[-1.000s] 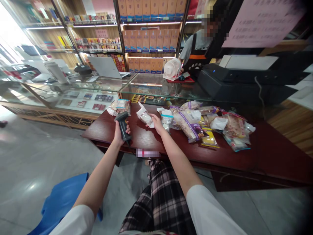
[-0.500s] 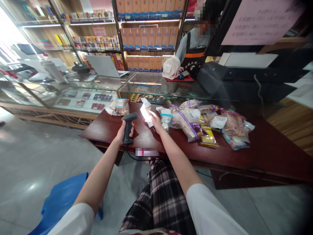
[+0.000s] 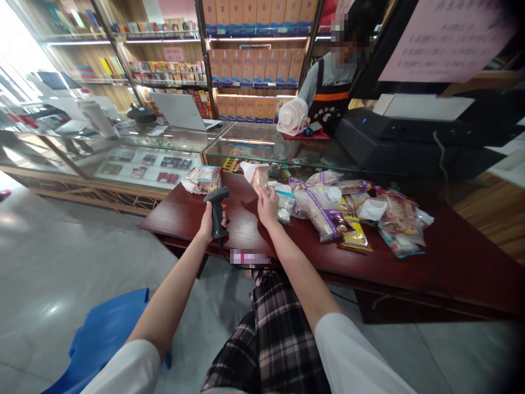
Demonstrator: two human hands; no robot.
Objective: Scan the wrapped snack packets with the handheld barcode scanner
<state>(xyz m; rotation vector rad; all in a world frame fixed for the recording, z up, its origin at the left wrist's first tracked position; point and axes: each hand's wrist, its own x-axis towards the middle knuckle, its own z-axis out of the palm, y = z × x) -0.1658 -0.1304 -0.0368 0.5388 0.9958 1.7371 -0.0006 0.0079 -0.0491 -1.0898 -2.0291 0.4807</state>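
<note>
My left hand (image 3: 208,221) is wrapped around the handle of a dark grey barcode scanner (image 3: 217,212), its head facing right. In my right hand (image 3: 268,205) is a small packaged food item (image 3: 256,174) with a white and striped wrapper, pinched at its lower end above the table. Just right of that hand lies a clear packet with a blue strip (image 3: 286,205). A heap of bagged snacks (image 3: 318,210) spreads over the right part of the table. Another small pile of packets (image 3: 203,179) lies at the table's left back corner.
The dark red table (image 3: 241,230) stands against a glass display counter (image 3: 164,164). On the counter are a laptop (image 3: 180,112), a white fan (image 3: 292,116) and a black printer (image 3: 394,131). A person (image 3: 330,87) stands behind it. A blue chair (image 3: 106,334) is at lower left.
My right hand has turned the packet, which no longer shows bright glare and now shows its striped side. The scanner stays in my left hand. The view has shifted slightly.
</note>
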